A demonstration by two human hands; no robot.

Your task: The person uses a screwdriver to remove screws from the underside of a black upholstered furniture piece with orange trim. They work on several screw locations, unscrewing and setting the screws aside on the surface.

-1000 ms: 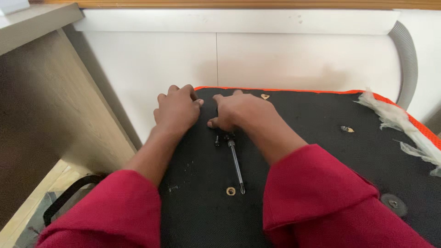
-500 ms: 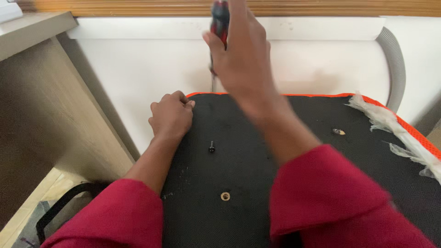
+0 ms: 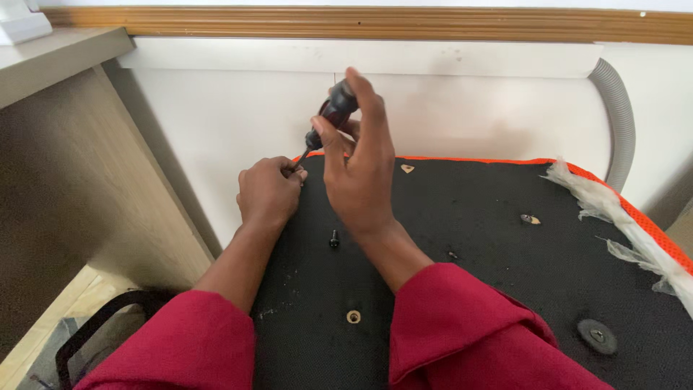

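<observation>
Right hand (image 3: 359, 173): fingers wrapped round the red-and-black handle of a screwdriver (image 3: 328, 119), shaft slanting down toward 8 o'clock, tip at the left hand (image 3: 268, 189), which is curled shut at the near-left corner of the black fabric panel (image 3: 469, 238), apparently pinching something at the tip, too small to tell. Step, by judgement: seating a fastener at that corner; next calls for upright alignment and steady downward pressure. Loose black screw (image 3: 333, 237) at 6 o'clock of the hands; brass-ringed hole (image 3: 353, 316) nearer; panel coarse-woven, orange-edged, white fluffy padding (image 3: 613, 209) at 3 o'clock.

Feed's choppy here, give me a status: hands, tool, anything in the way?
Right hand gripping screwdriver, tip down by left hand at black panel's corner. Loose screw lies nearby, clear.
</observation>
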